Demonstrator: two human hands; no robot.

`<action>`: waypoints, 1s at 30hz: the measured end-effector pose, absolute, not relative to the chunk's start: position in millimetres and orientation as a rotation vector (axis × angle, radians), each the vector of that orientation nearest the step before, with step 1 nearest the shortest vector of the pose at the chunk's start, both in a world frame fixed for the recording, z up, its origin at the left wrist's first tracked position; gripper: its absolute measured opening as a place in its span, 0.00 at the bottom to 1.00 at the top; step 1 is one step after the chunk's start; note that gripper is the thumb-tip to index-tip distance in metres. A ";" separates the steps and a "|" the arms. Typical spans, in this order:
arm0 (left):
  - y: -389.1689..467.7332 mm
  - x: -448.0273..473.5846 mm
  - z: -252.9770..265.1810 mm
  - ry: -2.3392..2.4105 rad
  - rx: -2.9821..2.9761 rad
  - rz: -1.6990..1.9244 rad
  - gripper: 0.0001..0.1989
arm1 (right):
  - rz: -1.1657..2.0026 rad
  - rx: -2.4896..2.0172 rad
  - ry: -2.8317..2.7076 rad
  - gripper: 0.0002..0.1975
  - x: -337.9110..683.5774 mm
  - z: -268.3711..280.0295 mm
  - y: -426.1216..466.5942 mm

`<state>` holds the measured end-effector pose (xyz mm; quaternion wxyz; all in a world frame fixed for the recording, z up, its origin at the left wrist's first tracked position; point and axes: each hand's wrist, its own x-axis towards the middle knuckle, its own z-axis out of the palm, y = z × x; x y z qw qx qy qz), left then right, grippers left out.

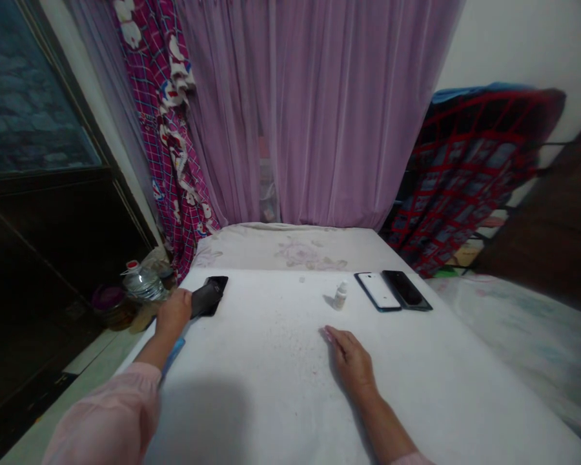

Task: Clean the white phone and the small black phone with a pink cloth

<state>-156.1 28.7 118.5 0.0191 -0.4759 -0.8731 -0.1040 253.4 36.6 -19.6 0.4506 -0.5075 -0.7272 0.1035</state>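
Observation:
At the table's left edge, my left hand [174, 313] is closed round the near end of a dark phone [206, 297]. That phone overlaps another black flat device [221, 284], probably also a phone, lying on the white tabletop. Under my left wrist a blue object [175, 354] shows in part. My right hand [352, 356] rests low over the table right of centre, its fingers pinched together. A small pinkish bit shows at its fingertips, too small to name. Beyond it stands a small white bottle [340, 296] with a cap.
A phone with a white face [378, 290] and a dark phone in an opened case [407, 290] lie at the back right. Small crumbs [300, 345] dot the table's middle. A large clear bottle [142, 281] stands beyond the left edge; purple curtains [329, 116] hang behind.

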 end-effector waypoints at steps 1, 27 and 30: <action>27.6 -145.3 114.1 -2.711 -1.506 -0.363 0.17 | 0.262 -1.265 -1.795 0.18 253.3 -19.4 36.8; 4.9 40.9 7.6 -1.824 -2.459 -0.881 0.30 | 0.299 -1.335 -1.574 0.16 249.0 -4.7 31.4; -0.9 42.5 -1.7 -1.794 -2.436 -0.866 0.30 | 0.248 -1.395 -1.695 0.15 243.2 -2.5 27.1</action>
